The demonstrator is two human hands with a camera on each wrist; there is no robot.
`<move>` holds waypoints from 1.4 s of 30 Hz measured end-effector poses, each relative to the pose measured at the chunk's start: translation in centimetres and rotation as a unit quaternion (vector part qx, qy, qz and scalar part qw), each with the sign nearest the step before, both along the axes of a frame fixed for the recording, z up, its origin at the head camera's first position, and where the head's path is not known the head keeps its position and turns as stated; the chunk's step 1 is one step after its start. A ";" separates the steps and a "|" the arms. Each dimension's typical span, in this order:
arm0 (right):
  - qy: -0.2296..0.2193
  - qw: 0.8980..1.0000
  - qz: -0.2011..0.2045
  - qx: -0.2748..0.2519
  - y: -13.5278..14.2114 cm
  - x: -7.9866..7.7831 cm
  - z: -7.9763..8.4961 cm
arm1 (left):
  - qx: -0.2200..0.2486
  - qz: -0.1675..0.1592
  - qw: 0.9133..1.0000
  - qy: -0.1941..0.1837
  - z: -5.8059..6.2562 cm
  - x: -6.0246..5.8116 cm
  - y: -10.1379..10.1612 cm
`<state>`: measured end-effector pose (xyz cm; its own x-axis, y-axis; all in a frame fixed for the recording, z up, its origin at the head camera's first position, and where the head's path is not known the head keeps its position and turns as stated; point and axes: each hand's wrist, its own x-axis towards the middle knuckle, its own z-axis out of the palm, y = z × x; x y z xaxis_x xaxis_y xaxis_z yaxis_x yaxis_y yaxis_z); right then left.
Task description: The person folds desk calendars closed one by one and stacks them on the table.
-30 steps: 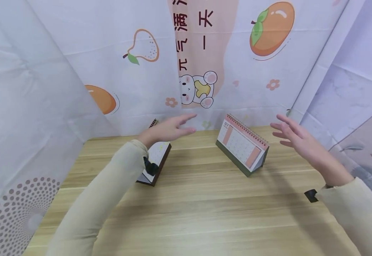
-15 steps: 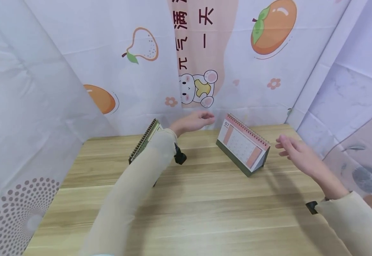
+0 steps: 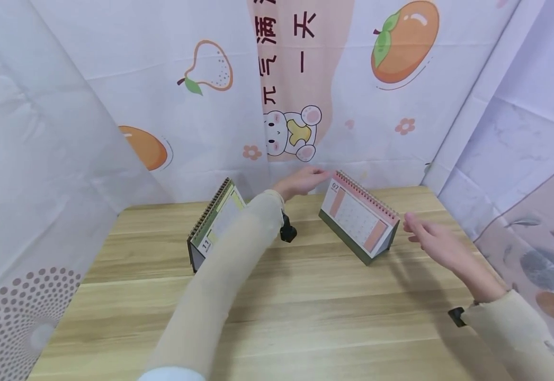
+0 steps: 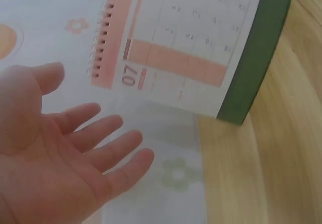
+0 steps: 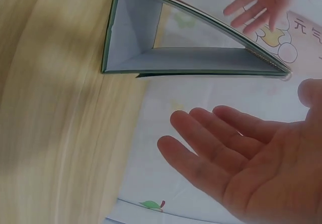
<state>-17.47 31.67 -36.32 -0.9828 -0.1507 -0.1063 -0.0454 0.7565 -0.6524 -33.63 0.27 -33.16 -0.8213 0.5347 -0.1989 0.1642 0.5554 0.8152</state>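
A pink and white desk calendar (image 3: pixel 357 214) with a green base, marked 07, stands tent-like on the table's right half. My left hand (image 3: pixel 302 180) is by its far left top corner, fingers spread and apart from it in the left wrist view, where the calendar page (image 4: pixel 186 38) fills the upper right. My right hand (image 3: pixel 431 238) is beside the near right end, with relaxed fingers and nothing held. From the right wrist view, the calendar's hollow triangular end (image 5: pixel 136 32) shows, with my right fingers (image 5: pixel 201 156) just off its back.
A second desk calendar (image 3: pixel 215 219), green and yellow and marked 11, stands on the left, partly covered by my left sleeve (image 3: pixel 224 275). The wooden table (image 3: pixel 324 317) meets printed curtains (image 3: pixel 162 106) at the back and sides. A black wrist camera (image 3: pixel 287 230) hangs below my left cuff.
My left hand has moved right, from above the green calendar to the pink one's left corner. My right hand has lowered and come in towards the pink calendar's right end. Both calendars stay put.
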 end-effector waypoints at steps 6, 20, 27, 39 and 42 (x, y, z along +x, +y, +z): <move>-0.012 1.000 -0.005 0.007 -0.6 0.0 -0.5 | 0.034 0.014 0.999 -0.007 -0.9 -0.1 1.8; -0.024 1.000 -0.001 -0.008 -1.0 0.0 -1.5 | 0.065 0.068 0.995 -0.019 -1.8 0.6 4.0; -0.026 1.000 -0.007 0.005 -1.1 0.1 -1.4 | 0.043 0.077 0.996 0.012 -1.6 0.7 5.3; -0.025 1.000 0.007 0.002 -2.0 0.5 -1.1 | 0.041 0.121 0.992 0.019 -2.4 0.7 6.3; -0.028 1.000 0.007 0.007 -2.0 0.7 -0.9 | 0.057 0.139 0.989 0.003 -2.6 0.6 6.5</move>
<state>-16.80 29.67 -37.25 -0.9731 -0.1627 -0.1630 -0.0199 0.7645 -0.6443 -33.00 6.81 -35.75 -0.9407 0.3068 -0.1447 0.0235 0.4845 0.8745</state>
